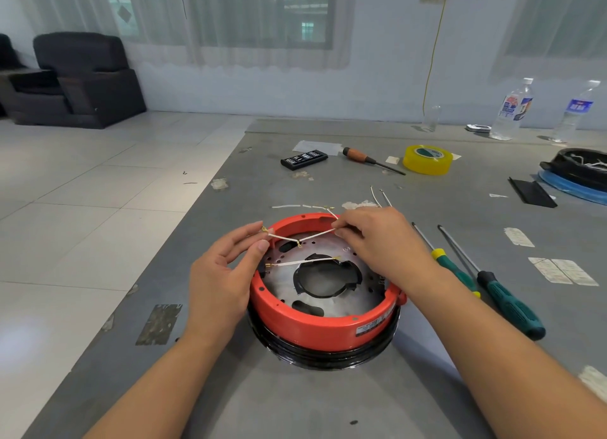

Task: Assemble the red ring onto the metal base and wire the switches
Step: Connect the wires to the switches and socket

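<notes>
The red ring (315,330) sits on the round metal base (328,302), which has a large black-edged hole in its middle and rests on a black rim. A white wire (315,235) with brass terminals stretches across the ring's far side. My left hand (223,274) pinches its left end at the ring's left wall. Over the ring's far right edge, my right hand (374,238) pinches the wire's other end. A second white wire (302,262) lies on the base plate, running to a small black switch at the left inner wall.
Two green-handled screwdrivers (505,300) lie right of the ring. Further back are a yellow tape roll (427,159), a wooden-handled screwdriver (368,158), a black bit case (303,158), loose wires (377,197), two bottles and another black assembly (581,169). The table's left edge drops to a tiled floor.
</notes>
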### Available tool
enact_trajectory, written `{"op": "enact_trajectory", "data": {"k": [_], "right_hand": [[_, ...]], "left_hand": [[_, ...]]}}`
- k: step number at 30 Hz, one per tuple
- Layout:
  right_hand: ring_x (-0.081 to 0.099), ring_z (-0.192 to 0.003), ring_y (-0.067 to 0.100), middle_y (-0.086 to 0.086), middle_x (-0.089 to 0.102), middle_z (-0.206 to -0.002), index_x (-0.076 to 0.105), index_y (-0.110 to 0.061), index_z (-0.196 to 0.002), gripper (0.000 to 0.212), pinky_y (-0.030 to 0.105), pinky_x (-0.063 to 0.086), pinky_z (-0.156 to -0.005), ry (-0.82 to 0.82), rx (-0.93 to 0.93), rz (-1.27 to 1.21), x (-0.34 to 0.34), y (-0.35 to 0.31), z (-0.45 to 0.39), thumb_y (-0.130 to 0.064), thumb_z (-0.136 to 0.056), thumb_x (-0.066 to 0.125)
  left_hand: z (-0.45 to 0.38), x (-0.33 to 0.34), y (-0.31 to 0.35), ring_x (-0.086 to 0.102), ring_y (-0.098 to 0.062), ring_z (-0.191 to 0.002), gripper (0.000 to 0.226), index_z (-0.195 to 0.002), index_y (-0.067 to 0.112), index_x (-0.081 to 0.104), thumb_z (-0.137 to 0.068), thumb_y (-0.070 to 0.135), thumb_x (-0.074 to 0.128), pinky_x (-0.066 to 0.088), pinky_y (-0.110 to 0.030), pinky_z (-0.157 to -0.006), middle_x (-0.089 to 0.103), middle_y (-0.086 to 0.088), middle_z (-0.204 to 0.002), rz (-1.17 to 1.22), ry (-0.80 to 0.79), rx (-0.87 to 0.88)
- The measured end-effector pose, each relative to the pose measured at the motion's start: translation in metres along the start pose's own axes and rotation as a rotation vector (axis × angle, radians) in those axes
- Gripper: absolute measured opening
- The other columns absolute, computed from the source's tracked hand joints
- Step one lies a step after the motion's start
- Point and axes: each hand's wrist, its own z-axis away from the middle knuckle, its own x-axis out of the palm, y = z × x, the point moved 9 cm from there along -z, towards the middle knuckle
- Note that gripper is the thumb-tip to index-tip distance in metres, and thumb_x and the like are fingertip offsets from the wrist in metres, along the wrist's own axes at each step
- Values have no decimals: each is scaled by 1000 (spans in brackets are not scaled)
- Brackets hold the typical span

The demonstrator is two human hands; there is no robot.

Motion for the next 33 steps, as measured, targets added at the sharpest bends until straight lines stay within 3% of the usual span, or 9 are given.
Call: {"op": "enact_trajectory", "data": {"k": [4,10,13,16,21,25,27,31,33], "right_hand": [[67,-94,25,5,75,-99,77,-19,-106,18,41,52,-85,-19,15,-5,1,0,1,-20,-98,61],[64,-97,24,0,70,-101,72,-25,-108,23,41,53,-80,-58,18,83,1,-3,2,-27,-97,52],[59,-108,22,-5,63,-120,70,-32,-117,34,36,53,-81,-58,4,238,-1,-6,5,-28,-92,47],[50,-119,22,-6,51,-141,68,-32,-126,44,38,45,-95,-44,-37,301,-6,-15,5,-23,-86,50],[50,-124,17,-10,64,-125,62,-34,-131,53,38,37,-102,-112,-123,136,-3,-37,2,-24,-80,52],[48,-129,15,-11,61,-129,60,-34,-132,44,36,28,-108,-36,-26,131,1,-14,-2,-23,-89,56],[49,-128,17,-9,61,-131,64,-31,-129,36,37,32,-108,-23,45,72,5,6,-8,-21,-95,57],[63,-110,15,-2,73,-116,75,-22,-116,23,18,39,-88,3,120,-155,12,32,-23,-15,-101,58],[68,-99,12,-4,76,-103,76,-20,-111,22,18,44,-84,82,148,-241,6,36,-30,-14,-102,57]], "left_hand": [[1,0,4,77,-3,-86,18,-99,29,76,-91,14,79,54,-10,-75,81,12,-89,2,-3,29],[1,1,10,74,-2,-95,11,-94,28,79,-87,19,82,52,-12,-87,79,17,-97,-103,-40,77],[2,1,16,70,5,-103,7,-92,30,79,-86,25,81,45,-5,-91,77,24,-99,-188,-39,140],[4,4,24,70,5,-107,8,-93,26,80,-87,30,76,45,-7,-96,77,24,-103,-245,-64,232],[5,6,26,70,2,-106,7,-92,29,78,-88,24,79,47,-12,-97,77,24,-103,-314,-62,299],[4,5,26,71,1,-106,6,-93,32,77,-89,28,77,46,-8,-95,76,23,-104,-284,-70,266],[4,5,23,71,2,-104,11,-91,30,77,-89,20,80,46,-6,-92,77,24,-102,-244,-76,217],[3,5,17,71,0,-101,11,-90,26,77,-89,16,81,46,-6,-89,78,22,-99,-193,-75,139],[1,4,16,72,-2,-98,12,-92,27,77,-90,16,80,50,-11,-88,78,19,-97,-182,-57,127]]}}
